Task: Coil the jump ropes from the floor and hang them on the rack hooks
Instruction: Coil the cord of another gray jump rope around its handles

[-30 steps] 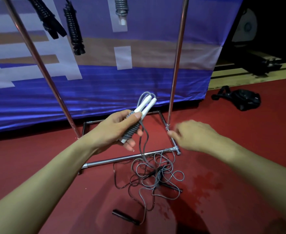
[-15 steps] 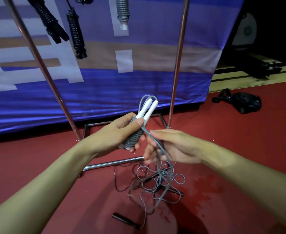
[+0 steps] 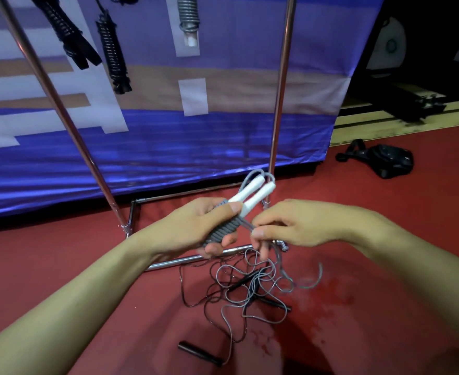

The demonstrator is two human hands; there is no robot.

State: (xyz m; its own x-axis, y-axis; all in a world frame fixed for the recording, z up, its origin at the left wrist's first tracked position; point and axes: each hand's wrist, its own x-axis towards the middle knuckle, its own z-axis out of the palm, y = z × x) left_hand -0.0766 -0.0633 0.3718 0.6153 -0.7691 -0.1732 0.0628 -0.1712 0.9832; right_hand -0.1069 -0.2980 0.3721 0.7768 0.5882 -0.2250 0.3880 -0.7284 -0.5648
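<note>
Left hand (image 3: 195, 228) curled round white-handled grey jump rope (image 3: 224, 230), cord partly wound; right hand (image 3: 290, 226) pinches its loose cord — remainder tangled on red floor (image 3: 60, 266) with black rope (image 3: 195, 299).

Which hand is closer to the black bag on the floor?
Right. The right hand is on the black bag's side; the left hand is farther away.
</note>
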